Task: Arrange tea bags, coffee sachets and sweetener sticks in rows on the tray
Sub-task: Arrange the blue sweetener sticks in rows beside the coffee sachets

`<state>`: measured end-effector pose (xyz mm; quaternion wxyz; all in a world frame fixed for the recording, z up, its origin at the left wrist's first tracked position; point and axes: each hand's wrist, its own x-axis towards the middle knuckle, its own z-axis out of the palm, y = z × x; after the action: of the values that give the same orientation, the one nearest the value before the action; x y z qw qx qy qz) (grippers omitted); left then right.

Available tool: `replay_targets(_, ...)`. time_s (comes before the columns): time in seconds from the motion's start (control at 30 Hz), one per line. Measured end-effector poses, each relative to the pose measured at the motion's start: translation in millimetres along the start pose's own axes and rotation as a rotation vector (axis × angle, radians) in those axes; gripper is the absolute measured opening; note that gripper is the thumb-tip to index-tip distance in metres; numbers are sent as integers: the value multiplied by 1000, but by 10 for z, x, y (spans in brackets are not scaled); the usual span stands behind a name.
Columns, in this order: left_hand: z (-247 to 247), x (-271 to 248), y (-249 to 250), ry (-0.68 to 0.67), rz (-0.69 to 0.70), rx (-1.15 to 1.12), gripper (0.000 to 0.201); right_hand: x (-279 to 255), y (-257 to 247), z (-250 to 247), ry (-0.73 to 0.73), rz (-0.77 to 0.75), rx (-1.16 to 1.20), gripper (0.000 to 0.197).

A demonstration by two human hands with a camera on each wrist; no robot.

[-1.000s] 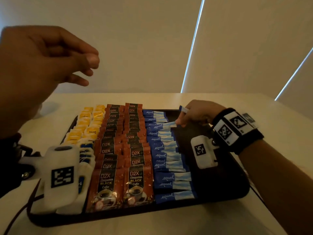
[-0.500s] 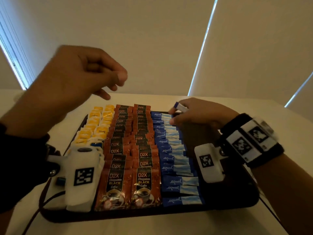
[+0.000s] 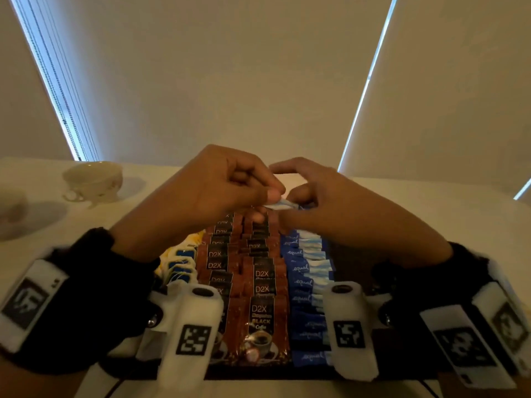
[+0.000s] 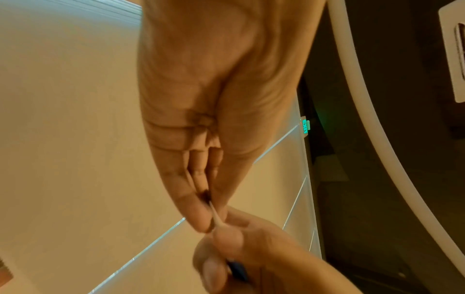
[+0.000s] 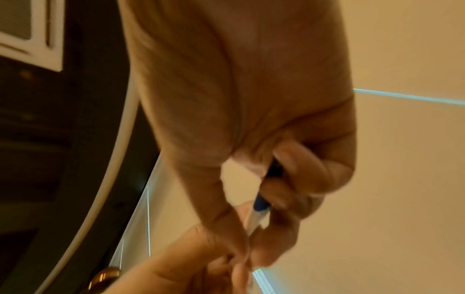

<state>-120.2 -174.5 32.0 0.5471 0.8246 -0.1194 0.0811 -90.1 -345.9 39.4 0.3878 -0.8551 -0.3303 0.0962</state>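
Observation:
A dark tray (image 3: 347,262) holds rows running away from me: yellow tea bags (image 3: 184,262) on the left, brown D2X coffee sachets (image 3: 261,288) in two middle columns, blue Equal sweetener sticks (image 3: 304,271) to their right. Above the tray's far end both hands meet on one sweetener stick (image 3: 283,203). My left hand (image 3: 271,196) pinches its pale end between thumb and forefinger, as the left wrist view shows (image 4: 216,216). My right hand (image 3: 298,202) grips the blue end (image 5: 259,208). The hands hide the far ends of the rows.
A white teacup (image 3: 93,179) stands on the pale table (image 3: 402,202) at the far left, with another pale object (image 3: 11,208) at the left edge. The tray's right strip is bare. Blinds cover the windows behind.
My left hand came down from its raised place and across to the right hand. The right hand lifted the stick off the row, and now both hands hold it.

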Motion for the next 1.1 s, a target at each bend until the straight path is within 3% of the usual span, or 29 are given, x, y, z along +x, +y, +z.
replay_targets(0.17,-12,21,0,86,10,-60,11,1,106,-167,262,66,433,15)
replay_targets(0.3,79,1,12,-62,-22,10,27,33,110,-37,328,46,614,6)
replay_targets(0.4,114,-12,25,-88,-10,124,36,53,84,29,300,2,493,7)
replay_targets(0.53,29,1,37,85,56,102,36,29,85,11,318,-62,82,16)
replay_targets(0.6,24,9,31,105,82,85,28,13,95,13,261,-59,9,14)
replay_targets(0.73,64,25,0,82,70,97,4,-30,81,-26,217,-24,-16,11)
replay_targets(1.1,72,49,-50,124,46,44,5,-96,233,-314,303,124,353,7)
